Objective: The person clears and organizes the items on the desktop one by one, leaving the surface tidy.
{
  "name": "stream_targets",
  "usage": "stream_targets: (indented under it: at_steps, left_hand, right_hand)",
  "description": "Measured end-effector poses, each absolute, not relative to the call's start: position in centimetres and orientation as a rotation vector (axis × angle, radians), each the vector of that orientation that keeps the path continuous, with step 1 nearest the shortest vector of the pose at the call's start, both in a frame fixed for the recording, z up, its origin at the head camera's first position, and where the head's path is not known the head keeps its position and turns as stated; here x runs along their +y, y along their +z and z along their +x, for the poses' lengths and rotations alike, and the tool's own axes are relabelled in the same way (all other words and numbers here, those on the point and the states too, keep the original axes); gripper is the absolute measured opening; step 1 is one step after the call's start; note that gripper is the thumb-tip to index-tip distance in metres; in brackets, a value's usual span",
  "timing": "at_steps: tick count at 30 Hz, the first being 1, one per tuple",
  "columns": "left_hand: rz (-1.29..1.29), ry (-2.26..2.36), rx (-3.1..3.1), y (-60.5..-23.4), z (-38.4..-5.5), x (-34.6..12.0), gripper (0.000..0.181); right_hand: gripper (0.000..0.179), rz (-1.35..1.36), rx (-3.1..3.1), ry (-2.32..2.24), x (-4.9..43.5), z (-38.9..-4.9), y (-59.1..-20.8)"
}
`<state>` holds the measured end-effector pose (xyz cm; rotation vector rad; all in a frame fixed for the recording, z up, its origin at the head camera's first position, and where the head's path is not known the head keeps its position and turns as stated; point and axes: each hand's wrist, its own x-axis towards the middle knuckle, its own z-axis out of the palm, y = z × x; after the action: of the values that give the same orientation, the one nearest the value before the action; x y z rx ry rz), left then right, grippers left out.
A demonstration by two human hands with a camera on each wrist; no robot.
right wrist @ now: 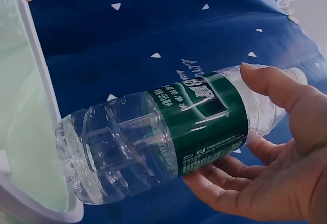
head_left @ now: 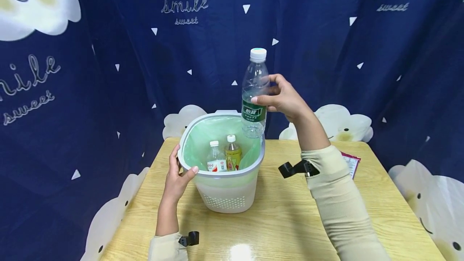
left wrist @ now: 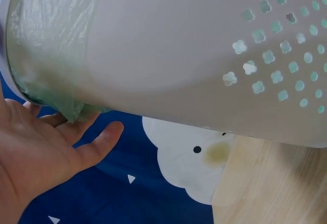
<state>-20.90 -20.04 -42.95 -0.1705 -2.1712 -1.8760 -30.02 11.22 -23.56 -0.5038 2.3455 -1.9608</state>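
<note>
My right hand (head_left: 286, 98) grips a clear plastic water bottle (right wrist: 122, 147) with a green label and white cap. The bottle is upright in the head view, its base over the right rim of a white trash bin (head_left: 228, 200). A thin green bag (head_left: 199, 132) lines the bin and folds over its rim. Inside are a bottle with a white-and-red label (head_left: 216, 160) and one with a yellow label (head_left: 233, 154). My left hand (head_left: 177, 182) holds the bin's left rim, thumb on the front edge and fingers along the outside; in the left wrist view its fingers touch the bag's overhang.
The bin stands on a light wooden table (head_left: 279, 220). A red-and-white packet (head_left: 351, 162) lies at the table's right, partly behind my right sleeve. A dark blue curtain (head_left: 308, 23) with clouds and triangles hangs behind and along the sides.
</note>
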Motion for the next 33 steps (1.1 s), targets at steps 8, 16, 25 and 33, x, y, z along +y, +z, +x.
stream_targets:
  at_steps: [8,16,25,33]
  left_hand:
    - [-0.171,-1.883,-2.162,-42.9,-21.0,-20.1,0.085]
    - [-0.155,-1.911,-2.173,-40.8,-19.7,-19.2,0.085]
    - [-0.178,-1.912,-2.157,-40.8,-19.6,-19.1,0.085]
    - [-0.176,-1.909,-2.132,-43.1,-20.8,-19.9,0.084]
  right_hand:
    - [0.069,-0.45,2.366,-1.878,9.2,-31.1,-23.4]
    - [0.071,-0.395,2.266,-1.828,6.7,-32.1,-23.9]
    - [0.069,-0.408,2.326,-1.69,3.9,-33.1,-25.1]
    - [0.066,-0.382,2.245,-1.653,2.0,-34.6,-27.0]
